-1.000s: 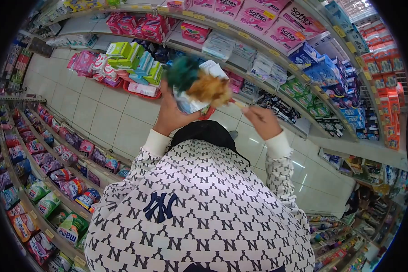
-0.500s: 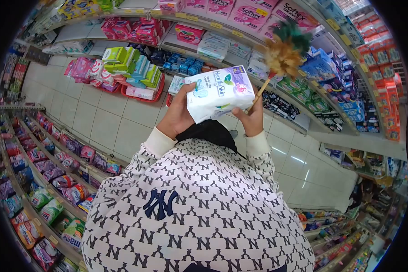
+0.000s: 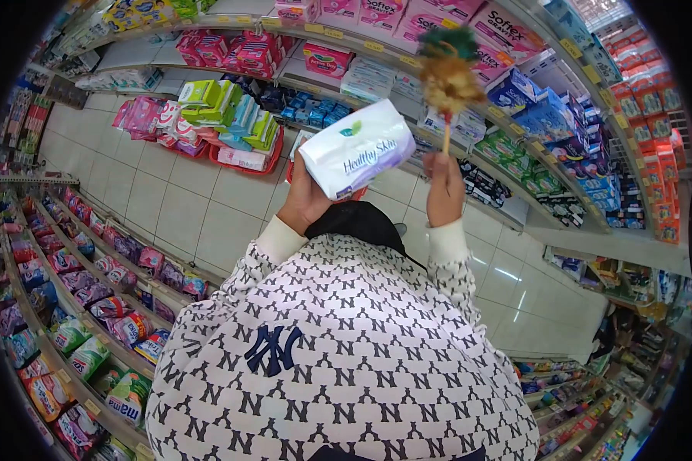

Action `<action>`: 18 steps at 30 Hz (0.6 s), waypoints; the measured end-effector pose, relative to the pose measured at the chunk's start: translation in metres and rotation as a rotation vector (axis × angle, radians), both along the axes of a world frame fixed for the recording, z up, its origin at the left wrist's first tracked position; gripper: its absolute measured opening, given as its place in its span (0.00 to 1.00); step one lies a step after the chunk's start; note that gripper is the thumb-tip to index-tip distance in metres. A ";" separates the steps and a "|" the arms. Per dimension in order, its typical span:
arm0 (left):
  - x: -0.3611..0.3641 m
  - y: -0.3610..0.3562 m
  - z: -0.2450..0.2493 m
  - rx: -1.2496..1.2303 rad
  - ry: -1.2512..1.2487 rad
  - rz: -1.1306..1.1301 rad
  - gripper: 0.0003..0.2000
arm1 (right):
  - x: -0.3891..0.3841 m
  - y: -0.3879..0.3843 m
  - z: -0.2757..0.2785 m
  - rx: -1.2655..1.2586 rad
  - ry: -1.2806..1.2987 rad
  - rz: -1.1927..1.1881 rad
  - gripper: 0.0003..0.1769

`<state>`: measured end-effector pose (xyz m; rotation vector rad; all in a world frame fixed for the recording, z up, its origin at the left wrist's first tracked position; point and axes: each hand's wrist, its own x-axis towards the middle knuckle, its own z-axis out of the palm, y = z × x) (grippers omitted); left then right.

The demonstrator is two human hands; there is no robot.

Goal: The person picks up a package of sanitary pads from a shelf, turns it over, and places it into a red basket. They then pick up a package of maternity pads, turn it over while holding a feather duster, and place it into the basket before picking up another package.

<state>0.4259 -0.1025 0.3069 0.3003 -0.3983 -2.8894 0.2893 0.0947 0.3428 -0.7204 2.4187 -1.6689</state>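
Note:
My left hand grips a white and purple pack of sanitary pads marked "Healthy Skin" by its left end, in front of my chest. To the right of it, my right hand is closed around the thin wooden handle of a feather duster. The duster stands upright, its brown and green feathers blurred at the top. A gap separates the pack from my right hand.
Shelves of pink Softex packs curve across the far side. On the tiled floor stands a red basket heaped with green and blue packs. Racks of bagged goods line the left; orange packs hang at the right.
The pack has turned over in my left hand to show another face. My right hand has let go of the pack and moved away, bringing the feather duster upright and leftward.

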 end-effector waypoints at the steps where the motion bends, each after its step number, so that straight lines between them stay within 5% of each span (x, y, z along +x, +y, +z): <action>1: 0.000 -0.005 -0.017 0.015 -0.045 0.069 0.37 | 0.016 0.002 0.022 -0.030 0.082 0.045 0.20; 4: 0.002 -0.021 -0.037 -0.121 -0.105 0.126 0.36 | 0.042 0.019 0.039 0.313 0.203 0.484 0.20; 6: 0.013 -0.021 -0.050 0.087 -0.029 0.128 0.36 | 0.036 0.020 0.033 0.485 0.166 0.404 0.19; 7: 0.007 -0.019 -0.036 -0.024 -0.048 0.169 0.36 | 0.032 0.023 0.028 0.572 0.144 0.362 0.18; 10: 0.002 -0.024 -0.014 -0.086 -0.131 0.198 0.31 | -0.009 0.037 0.003 0.333 0.044 -0.020 0.16; 16: -0.028 -0.017 -0.033 0.001 -0.108 0.210 0.26 | 0.011 -0.006 -0.012 0.139 0.083 0.151 0.19; 18: -0.046 -0.028 -0.039 0.057 -0.095 0.183 0.27 | 0.010 -0.016 0.015 0.283 0.046 0.141 0.18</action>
